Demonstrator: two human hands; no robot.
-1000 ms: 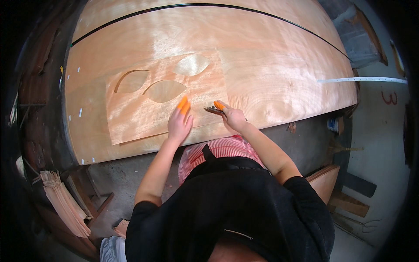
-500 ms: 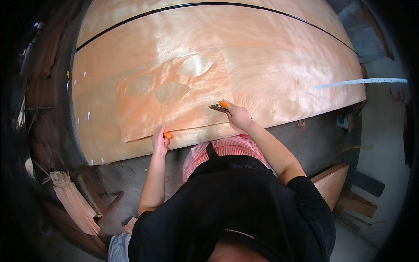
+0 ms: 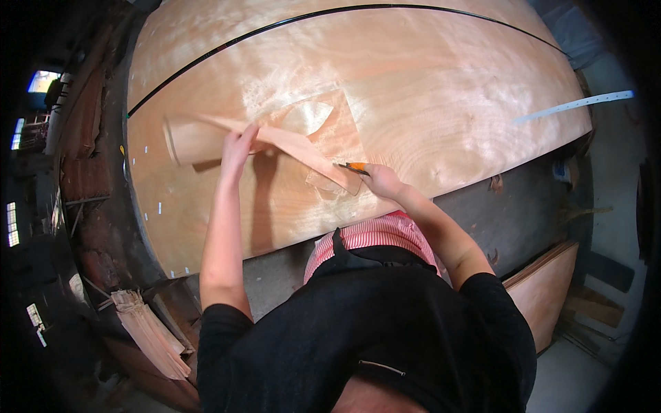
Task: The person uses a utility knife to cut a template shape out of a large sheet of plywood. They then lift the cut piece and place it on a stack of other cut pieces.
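Note:
A thin wood veneer sheet (image 3: 346,131) lies partly on the large plywood-like worktop (image 3: 441,103), with a leaf-shaped opening (image 3: 308,118) showing in its flat right part. My left hand (image 3: 238,150) is closed on the sheet's near edge, holding it up so that the left part curls off the surface; that end is blurred. My right hand (image 3: 383,182) grips a slim dark pointed tool (image 3: 343,166), its tip beside the folded veneer. I cannot tell the tool's exact kind. An orange cover sits on a right fingertip. Under the fold, a pale leaf-shaped piece (image 3: 322,183) partly shows.
A black strip (image 3: 275,29) curves across the worktop's far side. A pale perforated strip (image 3: 575,107) crosses its right edge. Bundled veneer offcuts (image 3: 148,334) stand at lower left, and wooden boards (image 3: 547,292) lean at lower right. Small white labels (image 3: 160,208) dot the left edge.
My left hand has moved up and away from the near edge, lifting and folding the veneer sheet that lay flat. My right hand stays near its place, still holding the tool.

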